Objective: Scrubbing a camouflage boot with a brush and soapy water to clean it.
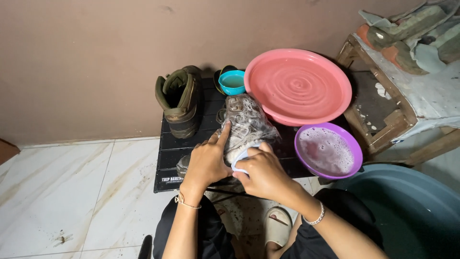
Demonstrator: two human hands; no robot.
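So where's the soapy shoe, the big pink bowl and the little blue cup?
Soapy shoe (247, 120): head view, on its foamy upper.
Big pink basin (298, 86): head view, middle of its rippled bottom.
Little blue cup (232, 81): head view, on the inside of the cup.

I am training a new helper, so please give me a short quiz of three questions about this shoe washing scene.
1. True or false: the pink basin holds foamy water.
2. Which hand grips the brush on the soapy shoe?
A. left hand
B. right hand
3. Fill in: the olive boot stands to the ____ of the soapy shoe in the picture.

Key:
1. False; its water looks clear, and the foam is in the purple bowl.
2. B
3. left
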